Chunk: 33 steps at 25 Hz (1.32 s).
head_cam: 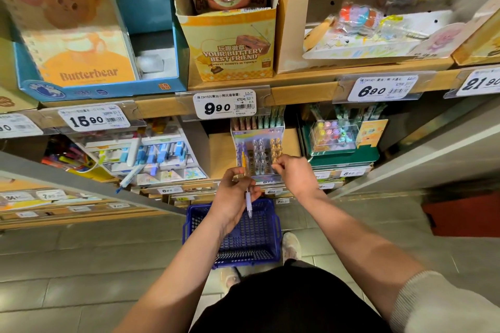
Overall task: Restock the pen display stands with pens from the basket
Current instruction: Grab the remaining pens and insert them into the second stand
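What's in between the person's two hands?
In the head view, the front of the pen display stand sits between the left hand, which holds a purple pen, and the right hand.

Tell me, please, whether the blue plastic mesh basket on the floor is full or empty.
Apparently empty: the blue plastic mesh basket shows only bare floor and walls, though the left arm hides part.

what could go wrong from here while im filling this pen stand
1. The lilac pen hangs tip down from the left hand, gripped only near its top; it could slip toward the basket or the floor.
2. The right hand pinches at the gold-topped pens in the packed stand; a nudge might knock neighbouring pens.
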### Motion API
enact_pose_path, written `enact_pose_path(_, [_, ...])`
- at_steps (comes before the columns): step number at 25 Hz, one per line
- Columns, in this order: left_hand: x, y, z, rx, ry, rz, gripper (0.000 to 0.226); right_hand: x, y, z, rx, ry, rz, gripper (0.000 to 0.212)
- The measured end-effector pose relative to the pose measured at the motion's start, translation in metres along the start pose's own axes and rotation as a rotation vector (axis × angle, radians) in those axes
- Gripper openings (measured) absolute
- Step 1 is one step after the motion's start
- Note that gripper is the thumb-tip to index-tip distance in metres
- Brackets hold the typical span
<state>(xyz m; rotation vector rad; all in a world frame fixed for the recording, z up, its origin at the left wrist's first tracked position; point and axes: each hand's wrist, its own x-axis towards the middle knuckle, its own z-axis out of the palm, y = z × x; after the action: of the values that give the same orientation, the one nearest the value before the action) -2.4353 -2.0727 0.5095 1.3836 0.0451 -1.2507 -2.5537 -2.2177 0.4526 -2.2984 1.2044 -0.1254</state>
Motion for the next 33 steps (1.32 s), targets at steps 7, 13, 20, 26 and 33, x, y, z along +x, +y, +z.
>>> enact_pose_path(7, [0.002, 0.0, -0.001, 0.154, -0.018, 0.069, 0.018, 0.0, 0.008, -0.003, 0.096, -0.147, 0.291, 0.018])
enact_pose_path(13, [0.005, -0.006, 0.019, 0.2, -0.054, 0.047, 0.016, -0.024, 0.004, -0.049, 0.984, -0.301, 0.254, 0.01])
enact_pose_path(20, [0.0, -0.007, 0.039, 0.268, -0.146, 0.044, 0.008, -0.025, 0.004, -0.069, 1.112, -0.167, 0.258, 0.008])
enact_pose_path(26, [0.001, -0.005, 0.019, 0.115, -0.045, 0.01, 0.02, -0.009, 0.033, -0.07, 1.018, 0.204, 0.328, 0.01])
enact_pose_path(33, [0.002, -0.002, 0.004, 0.071, 0.01, 0.0, 0.02, -0.014, 0.032, -0.034, 0.584, 0.244, 0.161, 0.011])
